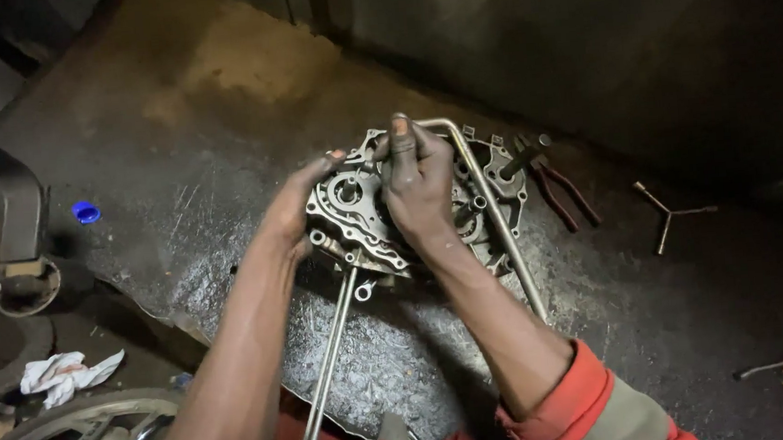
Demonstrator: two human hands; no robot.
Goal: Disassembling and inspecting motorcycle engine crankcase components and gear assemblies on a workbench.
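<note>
Work is sitting on a scuffed, oily grey metal sheet point(226, 222) lying on a dark, dusty concrete floor point(747, 315); a dim grimy wall is running along the sheet's far edge. No labels or signs are showing. A small blue plastic cap point(86, 212) is lying off the sheet's left edge, a crumpled white rag point(64, 373) near the front-left corner beside a spoked wheel rim point(75, 426).

The silver cast-metal engine casing with gear recesses and bolt holes point(359, 222) is lying flat mid-sheet, greasy, two long steel rods point(332, 357) sticking out toward the front edge. Left hand point(294, 208) is pressing on the casing's left rim, grip loose, fingers spread. Right hand point(418, 183) is clenching the bent steel bar wrench point(491, 204) over the casing. Red-handled pliers point(559, 190) are lying just right of the casing; a Y-shaped metal socket wrench point(669, 214) farther right.
</note>
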